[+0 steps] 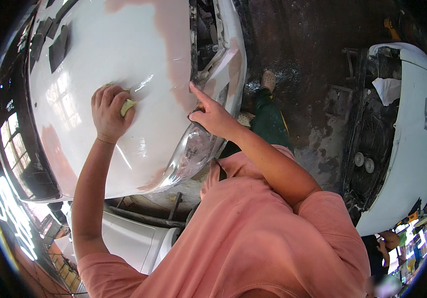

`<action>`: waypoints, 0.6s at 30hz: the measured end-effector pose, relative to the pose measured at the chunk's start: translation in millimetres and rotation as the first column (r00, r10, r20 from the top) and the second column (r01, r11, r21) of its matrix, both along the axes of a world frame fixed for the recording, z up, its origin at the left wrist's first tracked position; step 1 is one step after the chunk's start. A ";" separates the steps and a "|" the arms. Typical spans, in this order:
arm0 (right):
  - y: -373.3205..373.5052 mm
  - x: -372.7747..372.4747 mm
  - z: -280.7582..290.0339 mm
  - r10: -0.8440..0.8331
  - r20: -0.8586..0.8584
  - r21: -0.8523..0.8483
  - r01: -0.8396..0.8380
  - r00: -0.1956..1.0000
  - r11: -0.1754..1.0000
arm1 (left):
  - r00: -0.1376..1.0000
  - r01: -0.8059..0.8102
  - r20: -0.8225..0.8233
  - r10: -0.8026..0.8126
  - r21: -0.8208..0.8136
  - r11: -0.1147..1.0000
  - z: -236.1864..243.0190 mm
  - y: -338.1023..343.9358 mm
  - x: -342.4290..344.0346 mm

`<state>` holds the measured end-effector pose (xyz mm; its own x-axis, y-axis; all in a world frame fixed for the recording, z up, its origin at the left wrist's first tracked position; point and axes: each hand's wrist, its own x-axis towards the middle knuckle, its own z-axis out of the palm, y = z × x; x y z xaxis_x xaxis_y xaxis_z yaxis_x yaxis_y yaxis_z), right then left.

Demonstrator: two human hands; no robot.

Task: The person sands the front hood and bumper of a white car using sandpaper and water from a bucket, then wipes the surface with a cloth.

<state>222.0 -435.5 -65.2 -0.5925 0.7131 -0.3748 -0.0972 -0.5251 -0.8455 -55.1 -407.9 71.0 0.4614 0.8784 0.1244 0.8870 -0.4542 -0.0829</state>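
Observation:
A white car hood [99,54] with pinkish filler patches fills the upper left. My left hand [109,111] presses a small yellow-green sanding pad [128,106] flat against the hood's glossy surface. My right hand [212,114] rests at the hood's front edge, just above the clear headlight [193,149], with its index finger stretched along the panel seam and nothing held in it. Dark tape patches [59,47] sit near the hood's far corner.
The open front of the car shows bare parts [206,30] where the bumper is off. Another white car body [417,139] with an exposed radiator fan stands at the right. My feet [268,82] stand on the stained dark floor [312,59]. Another person's hands [389,241] appear at the lower right.

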 end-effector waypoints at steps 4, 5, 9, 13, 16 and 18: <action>-8.2 2.0 0.2 0.006 -0.045 0.000 -0.006 0.999 1.000 | 1.000 0.006 0.011 -0.006 0.011 1.000 0.1 0.5 2.6; -9.2 4.1 1.0 0.017 -0.024 0.008 -0.017 1.000 1.000 | 1.000 0.008 0.007 -0.008 0.020 1.000 0.6 0.8 3.5; 1.2 17.5 12.1 0.133 0.186 0.102 -0.153 0.974 0.983 | 1.000 0.012 0.010 -0.012 0.043 0.999 0.6 1.7 5.9; 9.3 26.2 18.1 0.095 0.440 0.353 -0.269 0.893 0.896 | 1.000 0.014 0.011 -0.015 0.057 0.998 -0.1 2.2 6.3; 11.1 26.5 7.7 -0.062 0.437 0.554 -0.215 0.897 0.804 | 1.000 0.016 0.006 -0.016 0.054 0.998 1.4 3.2 8.4; 13.6 28.6 5.7 -0.100 0.453 0.620 -0.233 0.886 0.749 | 1.000 0.015 0.009 -0.015 0.052 0.999 0.6 3.2 6.9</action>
